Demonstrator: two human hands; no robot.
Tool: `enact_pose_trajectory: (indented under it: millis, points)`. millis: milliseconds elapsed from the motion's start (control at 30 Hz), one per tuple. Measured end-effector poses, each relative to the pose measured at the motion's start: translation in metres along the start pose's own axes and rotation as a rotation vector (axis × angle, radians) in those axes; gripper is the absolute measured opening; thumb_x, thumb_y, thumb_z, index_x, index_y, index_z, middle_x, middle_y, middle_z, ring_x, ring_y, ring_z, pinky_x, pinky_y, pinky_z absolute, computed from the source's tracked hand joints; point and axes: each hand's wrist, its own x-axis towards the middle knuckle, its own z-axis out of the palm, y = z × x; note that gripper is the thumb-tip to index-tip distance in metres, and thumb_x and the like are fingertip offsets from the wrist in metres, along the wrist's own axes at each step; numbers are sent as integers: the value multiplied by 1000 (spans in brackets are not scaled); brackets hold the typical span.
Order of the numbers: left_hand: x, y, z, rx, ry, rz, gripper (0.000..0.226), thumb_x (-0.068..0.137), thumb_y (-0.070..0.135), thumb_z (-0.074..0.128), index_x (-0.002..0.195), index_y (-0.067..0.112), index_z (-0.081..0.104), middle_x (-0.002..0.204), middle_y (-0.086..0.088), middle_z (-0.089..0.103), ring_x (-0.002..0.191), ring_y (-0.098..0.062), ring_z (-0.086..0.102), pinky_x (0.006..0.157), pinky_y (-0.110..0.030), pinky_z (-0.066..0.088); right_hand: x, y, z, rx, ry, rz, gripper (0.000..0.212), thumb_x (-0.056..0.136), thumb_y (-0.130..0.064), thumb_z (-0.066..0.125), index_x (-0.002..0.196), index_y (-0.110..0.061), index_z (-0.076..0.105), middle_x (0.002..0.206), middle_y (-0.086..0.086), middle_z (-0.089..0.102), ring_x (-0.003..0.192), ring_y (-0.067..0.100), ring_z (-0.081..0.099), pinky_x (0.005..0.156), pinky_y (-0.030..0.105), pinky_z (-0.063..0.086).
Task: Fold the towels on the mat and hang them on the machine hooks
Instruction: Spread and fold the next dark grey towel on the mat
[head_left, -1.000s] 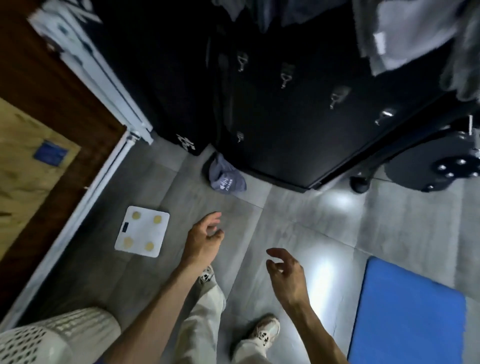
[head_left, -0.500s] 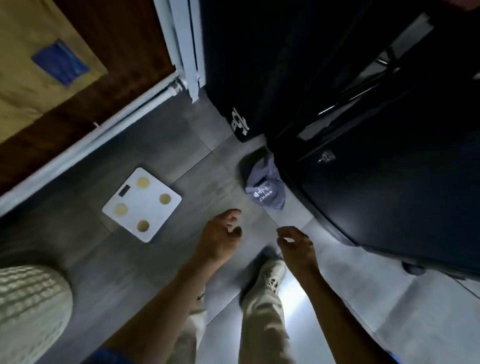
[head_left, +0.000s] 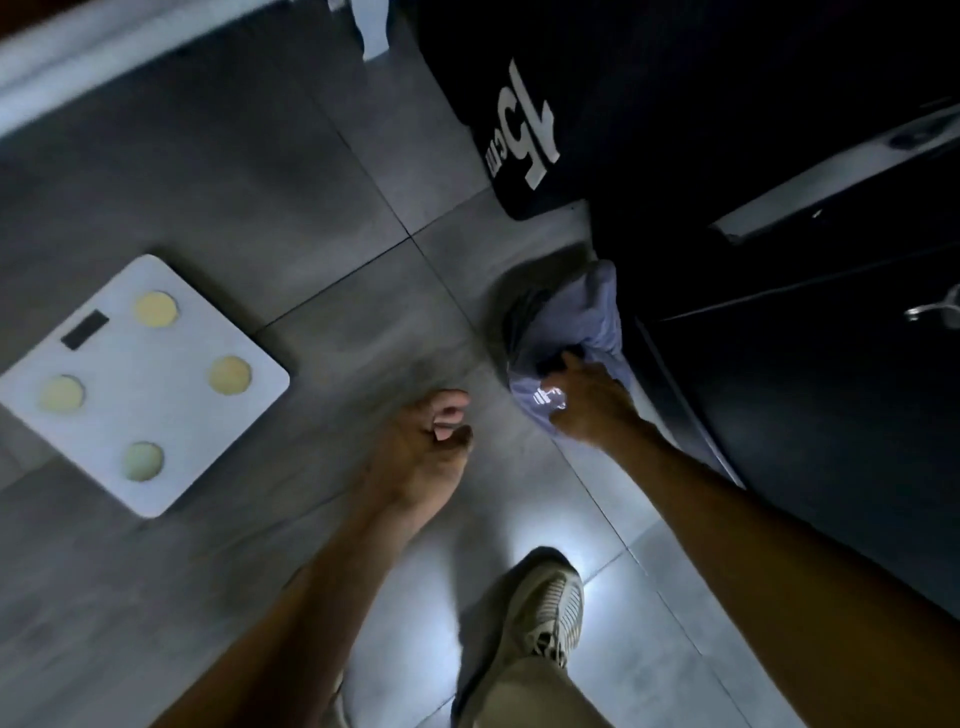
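Right hand (head_left: 589, 408) fingers clamped on crumpled soft grey towel (head_left: 582, 322); left hand (head_left: 421, 457) fingers loosely curled, empty.

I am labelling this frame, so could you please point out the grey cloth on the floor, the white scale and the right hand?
grey cloth (head_left: 582, 317): head view, bare upper folds.
white scale (head_left: 140, 384): head view, middle of its top.
right hand (head_left: 589, 402): head view, back of the hand.
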Motion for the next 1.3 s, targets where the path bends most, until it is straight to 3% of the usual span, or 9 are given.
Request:
enact_pose_trajectory:
  millis: [167,333,500,567,800,967,1100,1200,1300]
  points:
    - [0,-13,-5,-18,-3,-14,27,84,1,63,100,24,66,98,-3,67,89,-11,65,79,-21,51,22,0,6,-56,-76,5,47,88,-21,59,134,-20,52,143,13,42,131,32,40,103,41,38]
    - [-50,24,-31,-33,-22,-30,28,83,-7,63,102,14,65,95,-2,67,90,-11,64,72,-9,48,-54,-9,-37,85,369,-147,9,84,-28,67,90,-22,66,98,5,64,100,26,55,85,34,41]
    - [-118,83,-76,-25,-53,-21,24,69,27,66,85,45,68,85,12,71,88,-15,67,77,-28,53,-189,-39,-114,687,383,-173,24,63,-39,69,82,-29,56,82,-12,61,81,14,57,72,31,47]
    - [-149,105,-97,-37,-43,-12,27,64,37,62,89,48,67,86,14,71,86,-15,68,78,-33,53,-249,-55,-145,991,295,-242,32,62,-24,70,87,-30,51,76,-16,56,72,9,52,66,27,43]
    - [-281,212,-171,-125,80,-10,19,83,10,65,98,22,65,89,10,68,85,-10,63,80,-27,49,-453,-132,-268,1339,137,-489,54,75,19,57,118,-12,49,102,18,63,90,23,59,75,34,48]
    - [-368,287,-212,-298,-13,-169,10,80,23,65,90,22,65,88,-1,67,90,-22,60,81,-33,47,-563,-175,-326,1500,225,-576,64,73,13,60,129,-15,51,106,15,65,95,25,63,82,35,52]
    - [-439,324,-220,-416,-297,-109,54,67,56,70,111,26,64,115,3,69,109,-14,62,96,-39,46,-629,-190,-353,1844,285,-574,58,76,7,61,128,-17,52,105,11,65,95,21,64,81,29,55]
    - [-469,336,-218,-651,-359,-44,80,57,47,85,121,6,60,117,-13,68,107,-24,64,93,-36,50,-666,-191,-359,1988,302,-592,53,81,1,56,131,-17,48,112,6,67,101,20,65,86,31,55]
    - [-493,351,-220,-736,-267,-78,64,65,28,80,119,4,58,107,-13,69,96,-25,65,73,-29,55,-693,-186,-353,2087,353,-554,48,85,0,53,129,-20,49,113,4,66,102,19,64,90,33,54]
